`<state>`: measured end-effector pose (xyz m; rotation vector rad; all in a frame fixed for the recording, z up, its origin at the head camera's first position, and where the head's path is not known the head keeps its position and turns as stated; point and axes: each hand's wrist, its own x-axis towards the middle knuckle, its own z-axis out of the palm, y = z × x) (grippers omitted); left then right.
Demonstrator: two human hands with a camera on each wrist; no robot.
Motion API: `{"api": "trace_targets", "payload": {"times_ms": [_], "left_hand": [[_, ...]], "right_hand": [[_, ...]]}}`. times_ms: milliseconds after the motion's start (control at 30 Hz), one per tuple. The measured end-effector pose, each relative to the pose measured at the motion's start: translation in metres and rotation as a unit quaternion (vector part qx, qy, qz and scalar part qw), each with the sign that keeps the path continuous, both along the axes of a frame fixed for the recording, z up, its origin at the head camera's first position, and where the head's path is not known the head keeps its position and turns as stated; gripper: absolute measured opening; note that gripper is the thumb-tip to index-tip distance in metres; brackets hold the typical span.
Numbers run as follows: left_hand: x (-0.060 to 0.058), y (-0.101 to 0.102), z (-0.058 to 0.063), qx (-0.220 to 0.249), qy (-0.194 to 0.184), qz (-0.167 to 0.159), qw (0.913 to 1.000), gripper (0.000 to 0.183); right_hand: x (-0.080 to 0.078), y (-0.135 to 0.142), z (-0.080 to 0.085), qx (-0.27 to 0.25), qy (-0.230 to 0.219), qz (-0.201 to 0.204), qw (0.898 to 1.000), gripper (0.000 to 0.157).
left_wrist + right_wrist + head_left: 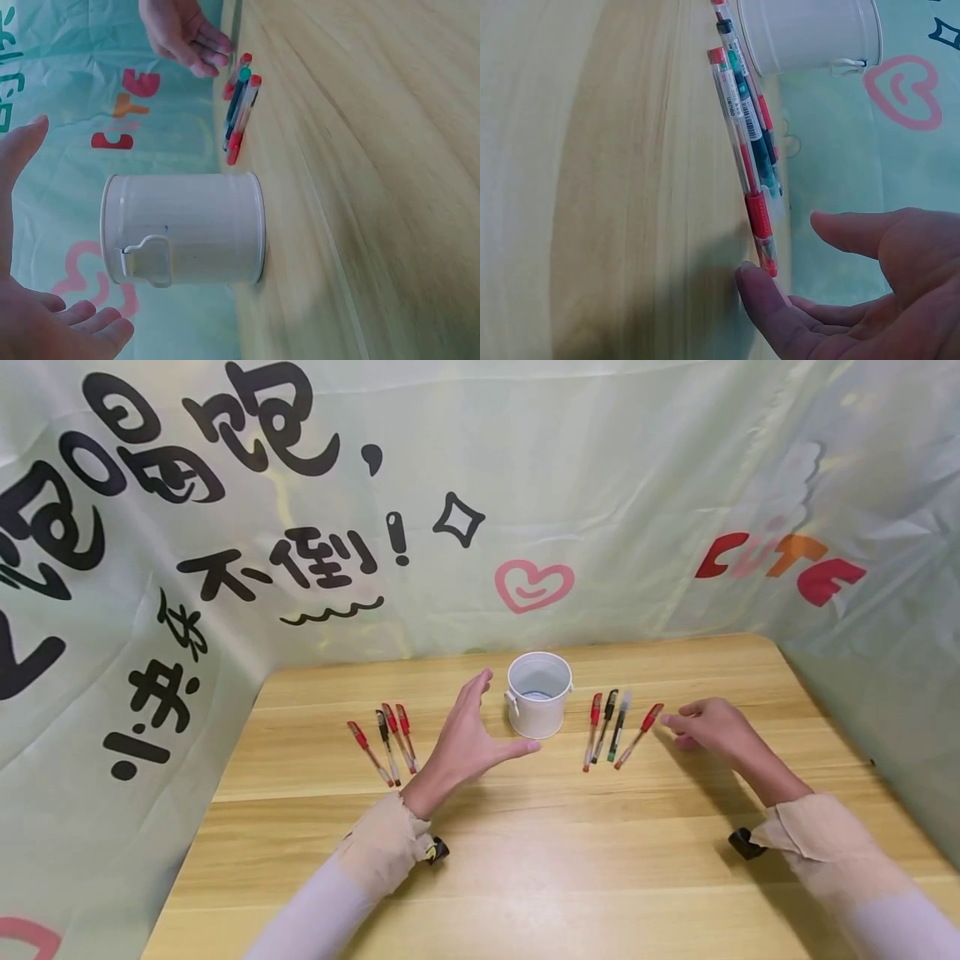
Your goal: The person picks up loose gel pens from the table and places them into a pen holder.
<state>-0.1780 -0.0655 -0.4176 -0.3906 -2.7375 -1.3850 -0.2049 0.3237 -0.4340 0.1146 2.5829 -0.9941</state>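
The right hand [714, 727] has its thumb standing off from the fingers, a moderate gap between, with hold of nothing; a fingertip is just beside the outer red pen [640, 736], though I cannot tell whether it touches; that pen lies to the left of this hand, red grip end nearest the fingers, long axis slanting away leftward and back toward the person; the right hand is clearly the nearer one, and any move on the pen turns on that slant.

Farther left from the fingertips, side by side, lie a green-ended pen [619, 727], a black pen [603, 727] and an inner red pen [592, 733]; past them the white bucket [536, 717] stands upright; on its other side is the left hand [467, 739], thumb and fingers spread wide, holding nothing, seemingly apart from the bucket; farthest left, beyond that hand, four more pens [406, 734], three red and one black, lie on the table [525, 868].
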Motion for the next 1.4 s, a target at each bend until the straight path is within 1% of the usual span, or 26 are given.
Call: {"api": "trace_targets", "payload": {"times_ms": [133, 267, 500, 667, 767, 967, 1067, 1167, 1300, 1400], "left_hand": [[-0.005, 0.005, 0.001, 0.009, -0.014, 0.004, 0.9998, 0.126], [-0.012, 0.01, -0.002, 0.026, -0.022, 0.008, 0.9994, 0.124], [-0.022, 0.018, -0.009, 0.055, -0.031, 0.019, 0.9978, 0.123], [-0.028, 0.022, -0.012, 0.065, -0.037, 0.024, 0.9969, 0.122], [-0.032, 0.025, -0.015, 0.067, -0.036, 0.023, 0.9968, 0.121], [-0.037, 0.032, -0.02, 0.087, -0.033, 0.021, 0.9954, 0.12], [-0.041, 0.036, -0.02, 0.094, -0.03, 0.021, 0.9949, 0.118], [-0.045, 0.039, -0.021, 0.105, -0.031, 0.023, 0.9937, 0.116], [-0.05, 0.042, -0.025, 0.121, -0.031, 0.024, 0.9919, 0.114], [-0.053, 0.043, -0.029, 0.136, -0.032, 0.022, 0.99, 0.112]], "right_hand": [[-0.005, -0.003, 0.001, -0.007, -0.003, 0.0, 1.0, 0.08], [-0.008, -0.005, 0.0, -0.008, -0.002, -0.003, 1.0, 0.077], [-0.014, -0.008, -0.001, 0.011, -0.01, 0.0, 1.0, 0.057], [-0.02, -0.011, -0.003, 0.008, -0.017, -0.005, 1.0, 0.056], [-0.022, -0.012, -0.004, 0.006, -0.02, -0.01, 1.0, 0.055], [-0.026, -0.014, -0.005, 0.004, -0.03, -0.014, 0.999, 0.05], [-0.028, -0.015, -0.003, 0.009, -0.029, -0.013, 0.999, 0.051], [-0.029, -0.015, -0.002, 0.03, -0.027, -0.003, 0.999, 0.045], [-0.03, -0.018, -0.004, 0.056, -0.023, 0.007, 0.998, 0.041], [-0.03, -0.021, -0.006, 0.061, -0.021, 0.005, 0.998, 0.041]]}}
